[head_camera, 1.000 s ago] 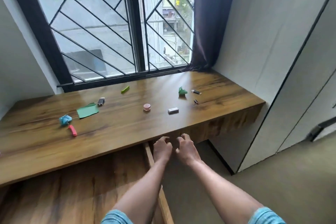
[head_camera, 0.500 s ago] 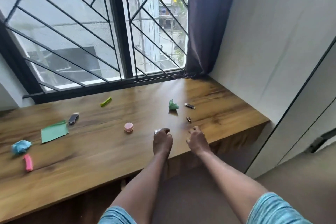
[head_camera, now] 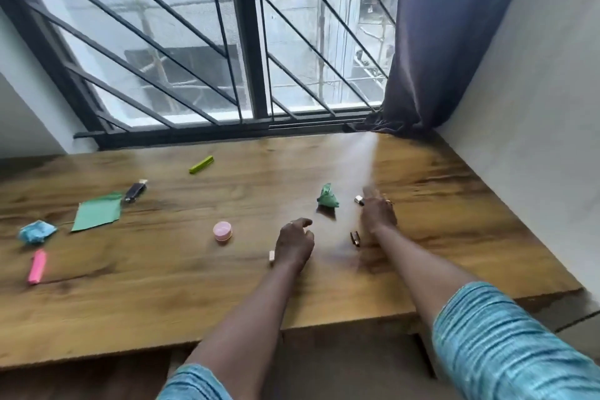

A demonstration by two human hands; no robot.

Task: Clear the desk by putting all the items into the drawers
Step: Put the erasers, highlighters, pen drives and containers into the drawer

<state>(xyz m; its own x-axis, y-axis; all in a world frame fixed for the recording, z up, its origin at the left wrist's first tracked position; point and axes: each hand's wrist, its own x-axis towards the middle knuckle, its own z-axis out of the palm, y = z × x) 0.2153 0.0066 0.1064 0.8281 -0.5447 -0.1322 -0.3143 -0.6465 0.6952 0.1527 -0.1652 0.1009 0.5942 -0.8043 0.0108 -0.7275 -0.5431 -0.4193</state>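
1. The left hand (head_camera: 294, 242) is seen low over the desk (head_camera: 181, 295) with fingers loosely curled and nothing gripped; a small pale block (head_camera: 271, 255) lies partly hidden at its left edge.
2. The right hand (head_camera: 378, 214) is blurred and stretched forward over a small metal-capped item (head_camera: 359, 200); whether anything is gripped cannot be told.
3. A small dark item (head_camera: 355, 239) lies between the two forearms, and a crumpled green paper (head_camera: 327, 196) lies just beyond the hands.
4. A pink round pot (head_camera: 222, 231) is seen left of the left hand.
5. Farther left lie a green sheet (head_camera: 97, 212), a dark USB stick (head_camera: 134, 191), a crumpled blue paper (head_camera: 36, 231) and a pink marker (head_camera: 37, 266).
6. A lime green stick (head_camera: 201, 164) lies near the window (head_camera: 246, 42).
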